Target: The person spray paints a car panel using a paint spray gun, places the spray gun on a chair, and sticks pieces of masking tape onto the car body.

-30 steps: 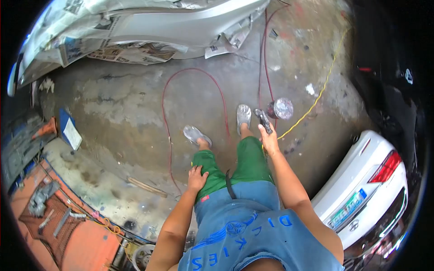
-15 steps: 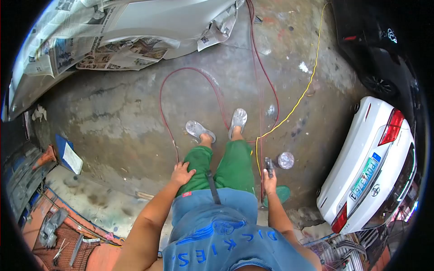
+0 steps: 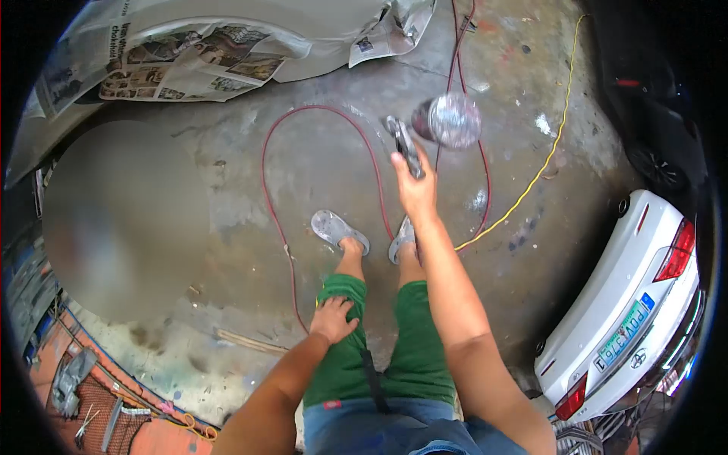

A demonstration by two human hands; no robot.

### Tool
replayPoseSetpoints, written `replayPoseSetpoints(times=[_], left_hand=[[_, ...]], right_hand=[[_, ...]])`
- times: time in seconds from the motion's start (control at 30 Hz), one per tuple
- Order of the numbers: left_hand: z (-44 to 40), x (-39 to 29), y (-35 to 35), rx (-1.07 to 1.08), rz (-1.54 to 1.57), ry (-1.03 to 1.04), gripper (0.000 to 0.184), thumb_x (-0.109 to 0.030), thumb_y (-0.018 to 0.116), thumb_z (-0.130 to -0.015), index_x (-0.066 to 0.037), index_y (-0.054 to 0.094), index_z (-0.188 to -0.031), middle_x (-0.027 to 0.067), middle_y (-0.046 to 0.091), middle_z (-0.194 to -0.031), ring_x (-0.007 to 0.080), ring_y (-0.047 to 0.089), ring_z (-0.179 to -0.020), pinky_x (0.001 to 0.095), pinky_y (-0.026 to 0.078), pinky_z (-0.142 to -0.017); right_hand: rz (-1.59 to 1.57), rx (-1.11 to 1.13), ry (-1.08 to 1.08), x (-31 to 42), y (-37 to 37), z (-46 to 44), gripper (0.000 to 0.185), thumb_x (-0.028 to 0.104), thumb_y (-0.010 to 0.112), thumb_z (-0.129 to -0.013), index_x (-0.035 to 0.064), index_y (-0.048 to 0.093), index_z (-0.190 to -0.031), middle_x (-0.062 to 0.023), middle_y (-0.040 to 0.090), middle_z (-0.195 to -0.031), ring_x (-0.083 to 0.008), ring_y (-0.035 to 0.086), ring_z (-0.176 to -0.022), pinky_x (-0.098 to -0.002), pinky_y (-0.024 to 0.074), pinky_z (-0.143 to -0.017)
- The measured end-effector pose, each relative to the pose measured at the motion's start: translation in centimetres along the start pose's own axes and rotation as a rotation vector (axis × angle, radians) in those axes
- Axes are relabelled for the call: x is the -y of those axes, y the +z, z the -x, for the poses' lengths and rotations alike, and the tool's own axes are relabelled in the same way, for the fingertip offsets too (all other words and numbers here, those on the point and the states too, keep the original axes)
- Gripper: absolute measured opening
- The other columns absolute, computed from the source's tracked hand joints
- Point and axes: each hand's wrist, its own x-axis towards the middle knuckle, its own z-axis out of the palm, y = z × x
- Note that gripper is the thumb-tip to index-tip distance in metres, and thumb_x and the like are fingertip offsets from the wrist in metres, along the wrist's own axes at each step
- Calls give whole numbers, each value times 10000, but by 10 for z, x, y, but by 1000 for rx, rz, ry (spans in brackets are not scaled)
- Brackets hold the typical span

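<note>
My right hand (image 3: 417,189) is stretched forward, fingers wrapped round the grip of a dark paint spray gun (image 3: 407,148). A round, paint-smeared cup (image 3: 453,121) sits to the right of the gun's body, slightly blurred. On the left thigh of my green shorts (image 3: 349,375) rests my left hand (image 3: 334,318), its fingers apart and holding nothing. A thin red hose (image 3: 265,174) loops over the floor; where it meets the gun cannot be made out.
A grey car panel (image 3: 322,61) masked with newspaper (image 3: 220,64) lies ahead. A yellow cord (image 3: 542,171) crosses the stained concrete on the right, near a white car (image 3: 607,296) and a dark vehicle (image 3: 644,106). A blurred patch hides the left floor.
My right hand has swung forward and up from beside my right leg, carrying the spray gun toward the newspaper-masked panel. My left hand stays on my thigh.
</note>
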Motion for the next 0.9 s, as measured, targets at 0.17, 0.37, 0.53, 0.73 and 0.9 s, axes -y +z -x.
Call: replayPoseSetpoints(times=[0.17,0.37,0.53,0.73,0.9], left_hand=[[3,3,12,-178,109,-9,506,-426,662,-866,-137,640,-1281,73,581,-1379,253,495,-1326,478,347,-1152],[4,13,21,-344,182,31,439,-383,697,-845,-130,687,-1203,97,620,-1320,294,555,-1252,459,412,-1087],[8,19,21,-375,223,-7,432,-369,719,-825,-127,697,-1182,92,627,-1299,287,573,-1223,465,434,-1073],[-1,15,21,-344,203,21,426,-361,739,-805,-132,703,-1163,90,632,-1281,299,589,-1188,461,452,-1043],[-10,-1,20,-317,173,61,430,-360,746,-795,-132,701,-1157,89,631,-1270,303,588,-1174,460,456,-1025]], right_hand=[[-61,-41,-68,-21,54,-83,487,370,719,-935,46,614,-1282,-145,718,-1074,-218,673,-1026,-342,500,-904],[-127,-183,-109,-66,96,-145,452,365,729,-929,37,619,-1220,-98,702,-912,-174,655,-848,-326,513,-788],[-159,-96,-70,-73,97,-139,411,396,700,-946,29,622,-1113,-65,697,-827,-150,613,-636,-299,491,-606],[-458,100,158,-28,33,-131,384,392,676,-961,50,591,-1114,-37,702,-809,-59,507,-464,-224,391,-420],[-151,-139,1,-47,-28,-168,328,330,777,-885,40,678,-1003,-47,715,-811,-108,602,-608,-296,490,-564]])
